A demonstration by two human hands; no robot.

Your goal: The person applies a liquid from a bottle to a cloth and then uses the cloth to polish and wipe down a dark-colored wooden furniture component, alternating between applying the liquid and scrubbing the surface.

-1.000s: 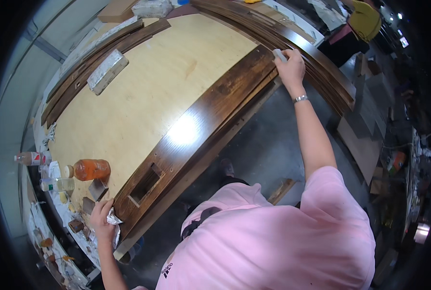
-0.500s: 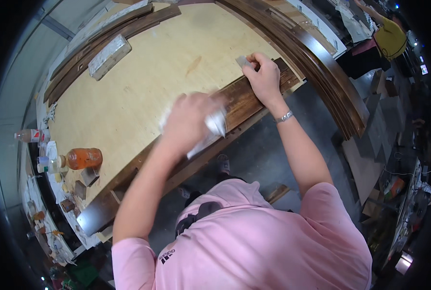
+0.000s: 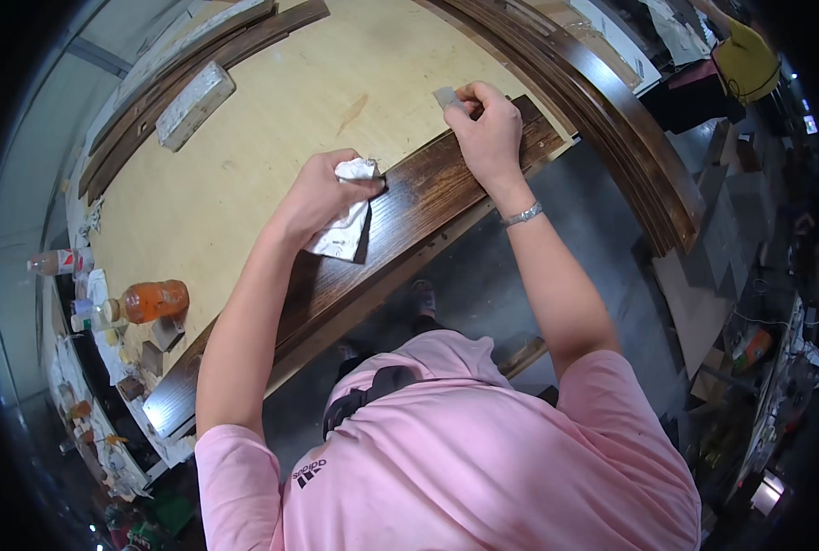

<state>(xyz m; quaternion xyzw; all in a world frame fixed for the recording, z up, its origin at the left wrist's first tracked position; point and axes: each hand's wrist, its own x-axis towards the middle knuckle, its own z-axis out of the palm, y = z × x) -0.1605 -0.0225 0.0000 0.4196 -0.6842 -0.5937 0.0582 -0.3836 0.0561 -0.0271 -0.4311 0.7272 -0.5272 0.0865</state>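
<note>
A long dark-brown wooden board [image 3: 418,197] lies along the near edge of the pale plywood tabletop [image 3: 271,138]. My left hand [image 3: 322,193] is closed on a crumpled white cloth [image 3: 343,230] with dark specks. Part of that cloth hangs onto the board's glossy face. Toward the board's far right end, my right hand [image 3: 490,129] pinches a small grey, flat piece [image 3: 446,98] between thumb and fingers. I cannot tell whether it is sandpaper or a scraper. The side of this hand is at the board's surface.
A whitish block [image 3: 196,106] sits at the back left near dark wood strips [image 3: 124,147]. More long brown boards [image 3: 602,101] are stacked at the right. An orange-filled bottle [image 3: 155,301] and a clear bottle [image 3: 57,263] are at the left. Far right stands another person in a yellow top [image 3: 745,69].
My left hand, blurred before, has moved left and slightly up along the board with the cloth. My right hand has shifted slightly left and up, still holding the grey piece.
</note>
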